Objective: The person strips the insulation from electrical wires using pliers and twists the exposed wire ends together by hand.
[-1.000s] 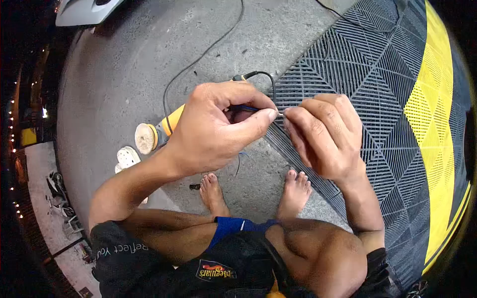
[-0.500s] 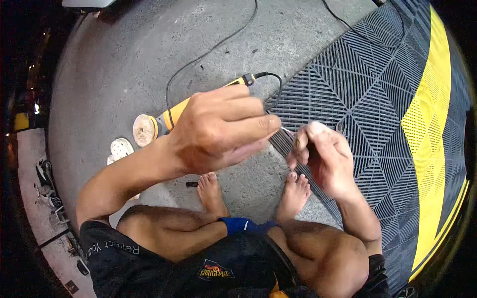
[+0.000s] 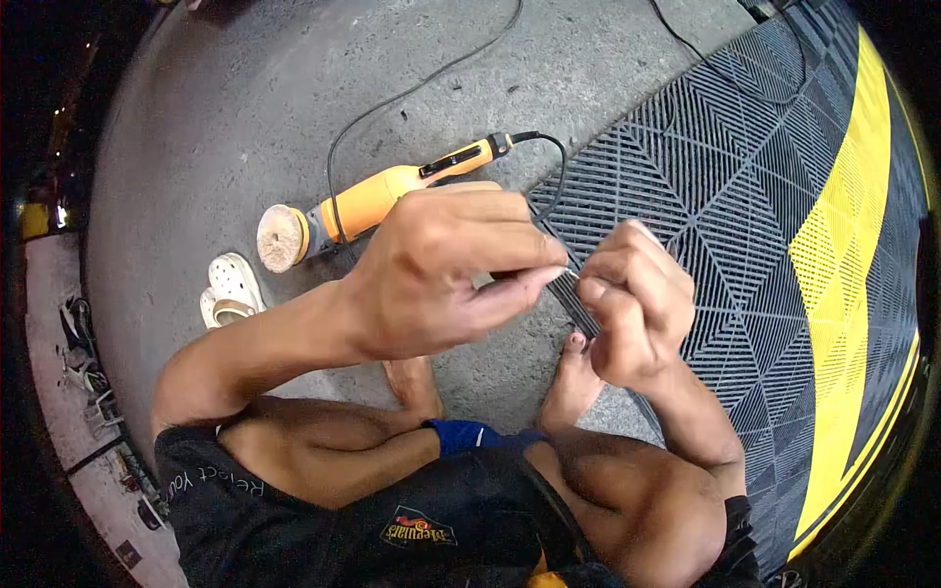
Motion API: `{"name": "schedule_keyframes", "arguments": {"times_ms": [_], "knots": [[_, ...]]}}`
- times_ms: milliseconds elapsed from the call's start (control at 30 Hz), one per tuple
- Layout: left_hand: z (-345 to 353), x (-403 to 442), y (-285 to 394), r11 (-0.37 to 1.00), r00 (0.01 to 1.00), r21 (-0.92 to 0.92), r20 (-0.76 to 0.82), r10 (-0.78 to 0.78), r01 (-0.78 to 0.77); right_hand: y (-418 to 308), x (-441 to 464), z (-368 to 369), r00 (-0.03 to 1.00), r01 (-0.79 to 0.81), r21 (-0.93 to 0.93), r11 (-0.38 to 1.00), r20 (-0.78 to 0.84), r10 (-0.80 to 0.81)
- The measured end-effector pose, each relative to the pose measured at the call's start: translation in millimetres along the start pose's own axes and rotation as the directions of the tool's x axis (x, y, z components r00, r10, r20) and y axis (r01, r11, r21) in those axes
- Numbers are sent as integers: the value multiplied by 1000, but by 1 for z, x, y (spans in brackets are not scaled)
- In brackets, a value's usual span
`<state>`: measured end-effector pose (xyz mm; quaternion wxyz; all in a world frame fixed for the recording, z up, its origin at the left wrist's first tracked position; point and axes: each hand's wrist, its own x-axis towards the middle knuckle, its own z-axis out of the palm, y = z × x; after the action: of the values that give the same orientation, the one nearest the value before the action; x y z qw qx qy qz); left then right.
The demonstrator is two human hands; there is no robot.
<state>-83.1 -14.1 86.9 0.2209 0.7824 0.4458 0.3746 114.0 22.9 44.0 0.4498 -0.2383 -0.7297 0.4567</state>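
My left hand [image 3: 461, 269] is closed, its thumb and forefinger pinched at the tips. Close by on the right, my right hand [image 3: 637, 304] is curled with its fingers folded in. A tiny pale, thin bit shows in the gap between the two sets of fingertips, too small to name. Behind my left hand, on the floor, lies a yellow polisher [image 3: 377, 194] with a round, fluffy pad [image 3: 281, 238] at its left end. My left hand hides part of its body.
A black power cord [image 3: 412, 90] runs over the concrete floor [image 3: 265, 118]. Black slatted floor tiles [image 3: 706, 176] with a yellow stripe [image 3: 833, 265] cover the right side. White clogs [image 3: 233, 282] lie at the left, near a pale strip [image 3: 49, 323] holding assorted items.
My right hand has turned and its fingers have curled in more tightly. My left hand's pinch has shifted slightly down and right. The view has shifted, showing more of the polisher and clogs.
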Motion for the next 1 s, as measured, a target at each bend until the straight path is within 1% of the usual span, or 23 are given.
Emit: {"name": "schedule_keyframes", "arguments": {"times_ms": [33, 67, 100, 167, 200, 233, 300, 333, 367, 400, 433, 500, 567, 633, 700, 733, 800, 833, 867, 900, 933, 967, 1000], "knots": [[2, -1, -1, 991, 991, 44, -42, 125, -123, -2, -4, 6, 942, -323, 322, 890, 14, 336], [2, -3, -3, 973, 978, 125, -52, 200, -192, -6, -2, 8, 752, -562, 703, 435, 216, 623], [0, -4, -2, 973, 978, 125, -52, 201, -194, -9, 0, 9, 620, -577, 816, -44, 473, 626], [-5, -4, -2, 883, 918, 256, 64, 391, -394, -5, -8, 12, 612, -532, 751, -390, 660, 435], [-4, -5, -4, 888, 923, 252, 68, 380, -384, -5, -10, 10, 587, -519, 692, -502, 715, 380], [-2, -5, -5, 888, 922, 251, 72, 381, -386, -5, -10, 9, 589, -516, 694, -503, 713, 380], [2, -3, -6, 958, 964, 126, -30, 264, -259, -3, -10, 4, 606, -563, 748, -353, 663, 439], [2, -4, -8, 977, 979, 92, -56, 198, -192, -3, -16, 2, 717, -587, 810, 24, 505, 481], [2, -3, -9, 976, 978, 96, -54, 199, -193, -2, -25, 0, 774, -577, 724, 379, 338, 535], [3, -3, -10, 988, 987, 69, -78, 144, -139, -3, -22, -1, 910, -408, 439, 801, 123, 396], [4, -3, -10, 996, 991, 37, -101, 86, -83, -4, -20, -2, 989, -148, 9, 989, 3, 148], [5, -4, -5, 1000, 996, -11, -91, -1, 0, 5, -11, -4, 983, 120, -384, 916, -81, -163], [5, -2, -4, 992, 992, -76, -66, -110, 105, 10, -1, -10, 947, 298, -481, 824, 39, -320], [4, -1, -4, 993, 992, -70, -68, -105, 100, 13, 3, -8, 909, 396, -519, 757, 105, -403], [1, -2, 0, 965, 969, -102, -29, -247, 243, 12, 6, -3, 920, 373, -480, 794, 80, -384], [1, -3, -2, 964, 968, -99, -31, -250, 246, 11, 5, -1, 919, 375, -476, 795, 81, -385], [4, -2, -11, 999, 999, 22, -32, 28, -27, 4, -3, 2, 995, 103, -164, 981, 16, -102], [3, -2, -13, 999, 999, 21, -33, 27, -26, 2, -10, 9, 964, -259, 183, 948, -10, 265], [3, -3, -14, 987, 991, 94, -17, 132, -130, 5, -11, 11, 827, -503, 605, 617, 131, 546], [2, -4, -15, 960, 973, 163, 6, 230, -228, 7, -12, 14, 630, -575, 815, 66, 390, 671], [2, -6, -18, 955, 968, 161, 6, 251, -249, 9, -12, 16, 582, -520, 816, -252, 555, 595], [0, -4, -21, 956, 970, 165, 9, 244, -242, 9, -10, 16, 580, -521, 813, -260, 561, 591], [-3, -4, -25, 958, 973, 167, 21, 232, -232, 9, -8, 15, 576, -566, 805, -177, 540, 614]]}}
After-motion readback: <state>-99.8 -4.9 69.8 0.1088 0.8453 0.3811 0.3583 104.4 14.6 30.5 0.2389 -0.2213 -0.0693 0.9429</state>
